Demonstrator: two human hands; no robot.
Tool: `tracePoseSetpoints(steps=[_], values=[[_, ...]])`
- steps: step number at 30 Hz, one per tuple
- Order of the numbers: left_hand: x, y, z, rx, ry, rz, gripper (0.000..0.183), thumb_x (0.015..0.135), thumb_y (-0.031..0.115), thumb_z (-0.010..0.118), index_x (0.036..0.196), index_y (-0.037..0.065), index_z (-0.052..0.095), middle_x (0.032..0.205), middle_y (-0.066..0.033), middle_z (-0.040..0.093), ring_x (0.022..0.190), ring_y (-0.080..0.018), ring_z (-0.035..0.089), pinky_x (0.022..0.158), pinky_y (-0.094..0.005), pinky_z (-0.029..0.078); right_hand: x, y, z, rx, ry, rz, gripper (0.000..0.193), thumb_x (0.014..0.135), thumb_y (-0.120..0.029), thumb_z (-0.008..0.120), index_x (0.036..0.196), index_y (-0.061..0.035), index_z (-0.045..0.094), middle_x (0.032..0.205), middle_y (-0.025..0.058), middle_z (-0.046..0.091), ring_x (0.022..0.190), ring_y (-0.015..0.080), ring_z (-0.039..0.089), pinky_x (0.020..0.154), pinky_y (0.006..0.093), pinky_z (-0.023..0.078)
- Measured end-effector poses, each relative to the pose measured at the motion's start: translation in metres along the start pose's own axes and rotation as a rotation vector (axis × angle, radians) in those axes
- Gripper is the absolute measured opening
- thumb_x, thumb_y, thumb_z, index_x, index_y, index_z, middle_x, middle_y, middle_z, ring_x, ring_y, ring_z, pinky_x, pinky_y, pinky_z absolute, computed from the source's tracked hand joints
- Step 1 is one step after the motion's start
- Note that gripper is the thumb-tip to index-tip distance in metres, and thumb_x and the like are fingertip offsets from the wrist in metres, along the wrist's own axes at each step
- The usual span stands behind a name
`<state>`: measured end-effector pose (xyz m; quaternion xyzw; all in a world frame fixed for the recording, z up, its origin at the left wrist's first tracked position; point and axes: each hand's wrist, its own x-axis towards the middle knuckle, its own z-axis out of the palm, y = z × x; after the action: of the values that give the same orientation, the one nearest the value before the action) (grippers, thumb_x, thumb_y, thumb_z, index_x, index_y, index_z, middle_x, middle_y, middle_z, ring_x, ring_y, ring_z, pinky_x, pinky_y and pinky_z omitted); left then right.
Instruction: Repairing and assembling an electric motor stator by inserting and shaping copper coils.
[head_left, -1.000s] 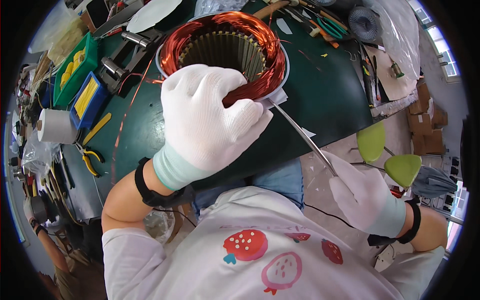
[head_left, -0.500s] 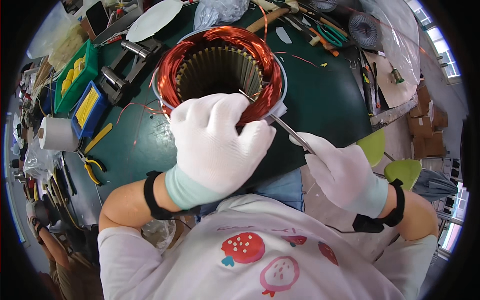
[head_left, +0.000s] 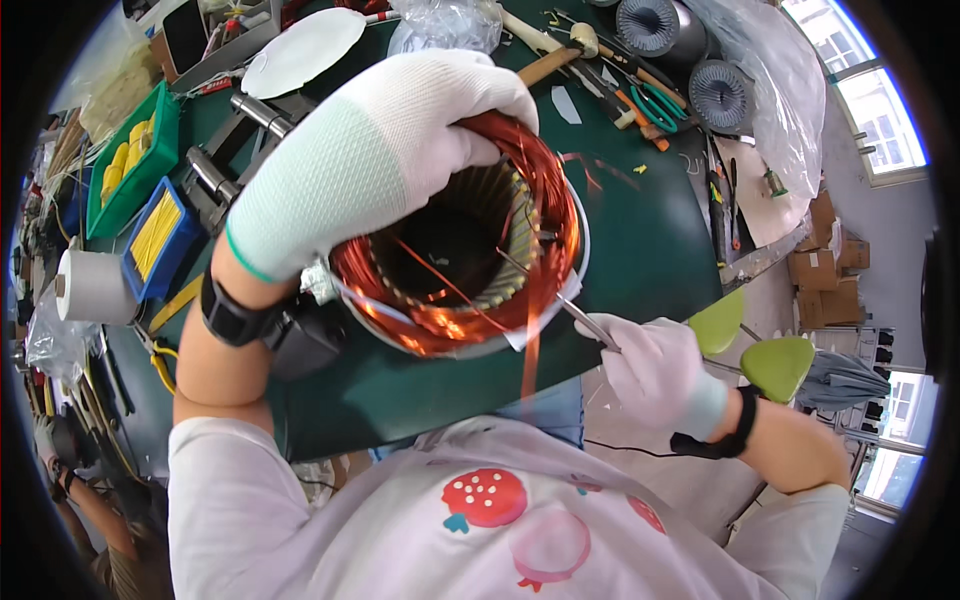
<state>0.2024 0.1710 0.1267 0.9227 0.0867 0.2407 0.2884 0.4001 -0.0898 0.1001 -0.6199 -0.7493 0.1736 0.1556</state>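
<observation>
The left hand (head_left: 375, 160) grips the copper-wound motor ring (head_left: 460, 250) on the desk (head_left: 640, 240); the right hand (head_left: 655, 365), closed on a thin metal tool (head_left: 560, 300), works inside its bore, loose wire ends apparently untucked.

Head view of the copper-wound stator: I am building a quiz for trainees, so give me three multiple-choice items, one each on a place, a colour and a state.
1. Where does the left hand rest?
A on the round copper-wound metal stator
B on the grey tape roll
C in the green tray

2. Both gloves are:
A blue
B white
C black

3. The right hand:
A is empty
B is held flat
C grips a thin metal tool

Answers: A, its fingers curl over the stator's far rim; B, both are white knit; C, the tool's tip reaches into the bore.
</observation>
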Motion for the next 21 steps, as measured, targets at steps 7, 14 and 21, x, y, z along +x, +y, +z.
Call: tracePoseSetpoints(steps=[7, 14, 21], values=[[-0.011, 0.014, -0.008, 0.001, 0.042, -0.221, 0.024, 0.087, -0.002, 0.07, 0.111, -0.001, 0.07, 0.105, -0.0096, 0.071, 0.099, -0.0197, 0.068, 0.092, -0.0313, 0.052, 0.011, 0.032, 0.019, -0.009, 0.199, -0.117, 0.019, 0.088, -0.009, 0.064, 0.106, -0.0101, 0.071, 0.082, 0.0093, 0.072, 0.063, 0.0292, 0.069, 0.059, 0.0386, 0.055], [-0.078, 0.106, 0.017, 0.45, 0.434, 0.132, 0.023, 0.072, 0.008, 0.078, 0.094, 0.01, 0.074, 0.108, -0.0091, 0.071, 0.102, -0.0336, 0.065, 0.091, -0.0473, 0.051, 0.01, 0.049, -0.006, -0.043, 0.216, -0.254, 0.024, 0.098, -0.014, 0.057, 0.116, -0.006, 0.07, 0.079, 0.008, 0.071, 0.061, 0.0237, 0.069, 0.057, 0.0334, 0.055], [-0.072, 0.104, 0.07, 0.836, 0.445, 0.187, 0.014, 0.067, 0.019, 0.077, 0.078, 0.014, 0.069, 0.127, -0.0032, 0.067, 0.121, -0.0328, 0.057, 0.097, -0.0512, 0.047, -0.023, 0.02, -0.024, -0.035, 0.047, -0.085, 0.027, 0.1, -0.018, 0.058, 0.122, -0.006, 0.067, 0.086, 0.0121, 0.072, 0.071, 0.0293, 0.071, 0.064, 0.0374, 0.056]])
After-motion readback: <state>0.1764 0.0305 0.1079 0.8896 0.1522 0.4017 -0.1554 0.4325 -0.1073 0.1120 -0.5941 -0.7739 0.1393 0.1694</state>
